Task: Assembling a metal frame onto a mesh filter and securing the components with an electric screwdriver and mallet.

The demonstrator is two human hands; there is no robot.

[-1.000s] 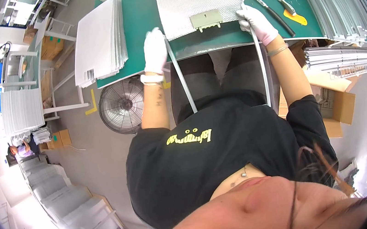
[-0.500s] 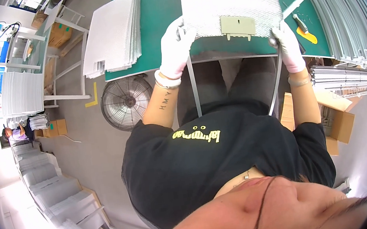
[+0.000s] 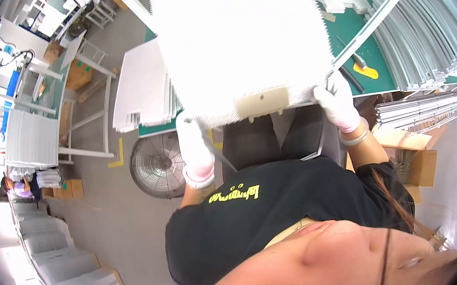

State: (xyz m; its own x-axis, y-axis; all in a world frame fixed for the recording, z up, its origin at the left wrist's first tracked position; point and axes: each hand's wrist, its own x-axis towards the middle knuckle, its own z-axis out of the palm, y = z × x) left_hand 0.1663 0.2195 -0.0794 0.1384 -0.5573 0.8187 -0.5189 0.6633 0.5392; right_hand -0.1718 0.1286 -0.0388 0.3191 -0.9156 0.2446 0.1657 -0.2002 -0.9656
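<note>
A large white mesh panel [image 3: 243, 36], very bright and washed out, is tilted up in front of me over the near edge of the green table. A beige plastic piece [image 3: 262, 102] with small prongs sits at its lower edge. My white-gloved left hand [image 3: 195, 147] grips the panel's lower left corner, its fingertips partly hidden. At the lower right, my gloved right hand [image 3: 336, 102] holds the other corner. Thin grey strips [image 3: 320, 137] hang below the panel by both hands. From its right edge a long pale bar [image 3: 377, 20] slants away.
Stacked mesh panels [image 3: 143, 87] lie on the table at left; long grey strips [image 3: 426, 24] are heaped at right. A yellow-handled tool [image 3: 366, 71] rests on the green tabletop [image 3: 379, 81]. A floor fan [image 3: 158, 166] stands lower left, an open carton [image 3: 423, 167] lower right. Another person [image 3: 19, 186] sits far left.
Both hands have moved left and closer to my body, and the panel has come up with them, now looking larger. The pale bar has swung along with it.
</note>
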